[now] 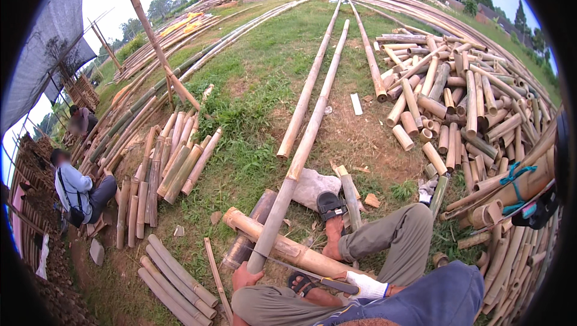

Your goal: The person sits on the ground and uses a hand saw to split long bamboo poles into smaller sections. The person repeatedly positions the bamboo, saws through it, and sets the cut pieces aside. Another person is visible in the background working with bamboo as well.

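My bare left hand [244, 276] grips the near end of a long bamboo pole [300, 162], which stretches away across the grass. The pole rests across a thick bamboo log [300, 250] lying crosswise. In a white glove, my right hand [366, 286] is closed around the handle of a hand saw [339, 284]. Its thin blade reaches left to the pole just beyond my left hand; whether the teeth are in the bamboo I cannot tell. Under the log lies a darker bamboo piece [249, 224]. My sandalled feet are near the log.
A large heap of cut bamboo [463, 97] lies at right. Cut lengths [177, 281] rest at lower left, more [180, 157] beyond. A second long pole [312, 85] lies alongside mine. A pale rock [312, 187] sits beyond the log. A seated person [81, 187] is at left.
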Motion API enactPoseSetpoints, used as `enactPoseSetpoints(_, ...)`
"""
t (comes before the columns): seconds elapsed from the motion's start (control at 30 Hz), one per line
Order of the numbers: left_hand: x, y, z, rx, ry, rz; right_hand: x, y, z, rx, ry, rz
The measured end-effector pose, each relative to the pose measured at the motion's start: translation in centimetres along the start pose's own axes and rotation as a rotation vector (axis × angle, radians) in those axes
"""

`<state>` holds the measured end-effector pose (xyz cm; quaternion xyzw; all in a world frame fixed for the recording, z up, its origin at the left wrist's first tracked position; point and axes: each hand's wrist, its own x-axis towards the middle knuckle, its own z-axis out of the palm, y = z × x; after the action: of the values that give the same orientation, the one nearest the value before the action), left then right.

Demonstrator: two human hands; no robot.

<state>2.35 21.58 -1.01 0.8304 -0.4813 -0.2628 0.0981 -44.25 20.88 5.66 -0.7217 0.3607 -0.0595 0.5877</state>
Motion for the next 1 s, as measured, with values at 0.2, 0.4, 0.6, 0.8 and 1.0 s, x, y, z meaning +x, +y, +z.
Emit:
enactPoseSetpoints(0.2, 1.2, 1.9, 0.9, -0.039, -0.006, 0.051, 17.0, 4.7, 5.8, 0.161, 0.105, -0.222)
enactPoseSetpoints(0.4, 2.2, -0.2, 1.3, 0.019, -0.054, 0.024, 17.5, 1.6, 5.6, 0.075, 0.168, -0.300)
enactPoseSetpoints(0.6, 1.7, -1.1, 3.4, 0.019, -0.019, 0.035, 4.9, 5.4, 3.1, -0.086, 0.172, -0.227)
enactPoseSetpoints(0.8, 1.4, -1.8, 2.7, -0.096, -0.029, 0.018, 8.4, 4.7, 3.9, -0.071, 0.172, -0.343)
enactPoseSetpoints(1.0, 0.2, 2.5, 1.6, 0.119, 0.169, 0.059, 15.7, 2.5, 5.2, 0.132, 0.131, -0.244)
